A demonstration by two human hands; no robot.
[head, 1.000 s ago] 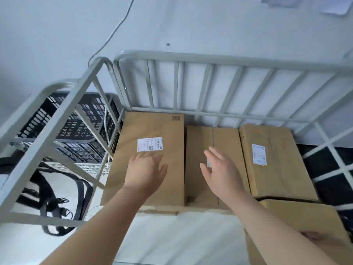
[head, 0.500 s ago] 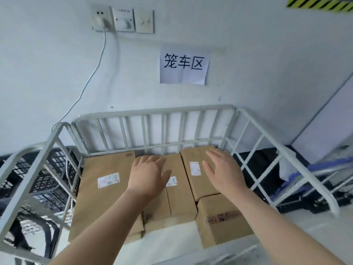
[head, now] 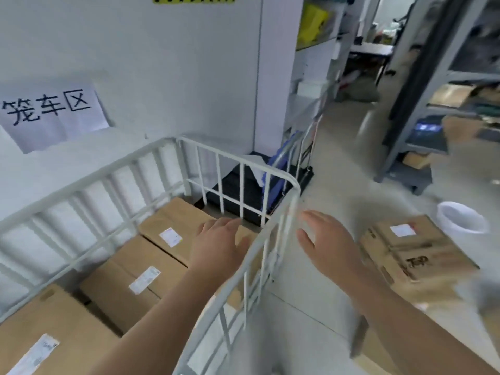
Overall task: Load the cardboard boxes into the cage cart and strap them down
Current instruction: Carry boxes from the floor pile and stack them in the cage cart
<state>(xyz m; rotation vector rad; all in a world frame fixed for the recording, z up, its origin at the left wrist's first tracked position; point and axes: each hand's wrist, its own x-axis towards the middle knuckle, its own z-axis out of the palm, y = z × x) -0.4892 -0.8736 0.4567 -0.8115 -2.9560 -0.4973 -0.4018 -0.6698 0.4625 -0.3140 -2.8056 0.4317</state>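
The white cage cart (head: 278, 185) holds three cardboard boxes in a row: a far box (head: 176, 223), a middle box (head: 127, 277) and a near box (head: 46, 331), each with a white label. My left hand (head: 216, 247) hovers open above the cart's right side, over the far box. My right hand (head: 327, 247) is open outside the cart rail, above the floor. Another cardboard box (head: 411, 253) with a white label lies on the floor to the right, beyond my right hand. No strap is in view.
A white bucket (head: 462, 220) stands behind the floor box. A black platform with blue items (head: 243, 193) sits past the cart's right wall. A grey shelving rack (head: 433, 104) lines the right side. A paper sign (head: 51, 115) hangs on the wall.
The view has swung right, away from the cart toward the floor box. Both hands have lifted off the boxes and moved right; the right hand is now outside the cart rail.
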